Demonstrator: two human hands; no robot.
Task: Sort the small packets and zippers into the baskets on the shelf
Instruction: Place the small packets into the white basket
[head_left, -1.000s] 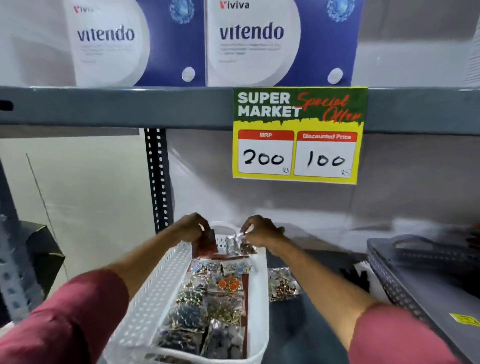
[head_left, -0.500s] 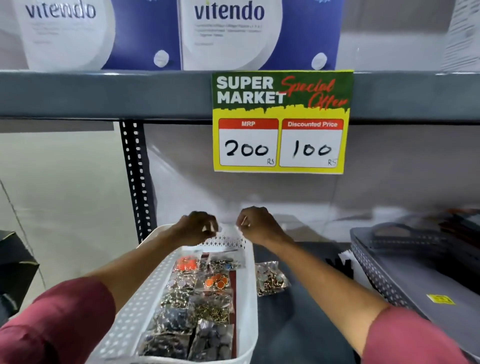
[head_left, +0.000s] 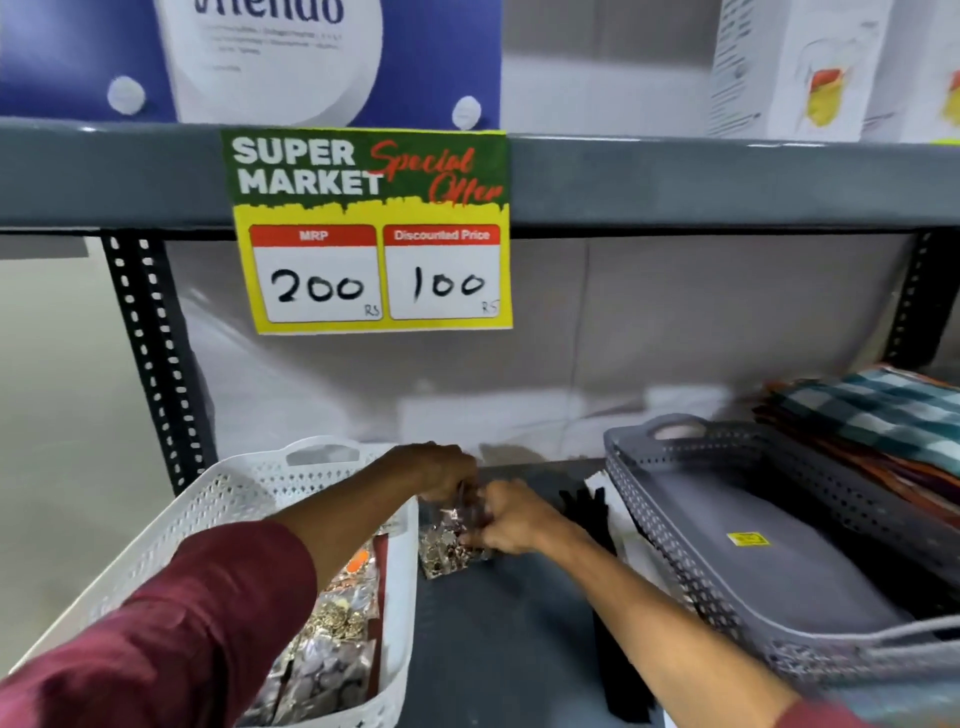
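A clear packet (head_left: 445, 545) of small metal bits lies on the dark shelf (head_left: 498, 649), just right of the white basket (head_left: 249, 488). Both hands meet over it: left hand (head_left: 441, 475) w/ fingers curled, pinching the packet's top edge; right hand (head_left: 506, 517) curled on its right side, fingertips touching the plastic. White basket holds more packets (head_left: 332, 623) in rows (orange, gold, grey ones visible). Black zippers (head_left: 587, 514) lie on the shelf btwn right forearm and the grey basket (head_left: 727, 530), which looks bare apart from 1 yellow sticker (head_left: 748, 539). Folded checked cloth (head_left: 878, 415) sits far right. Price sign (head_left: 371, 231) above reads 200 & 100.
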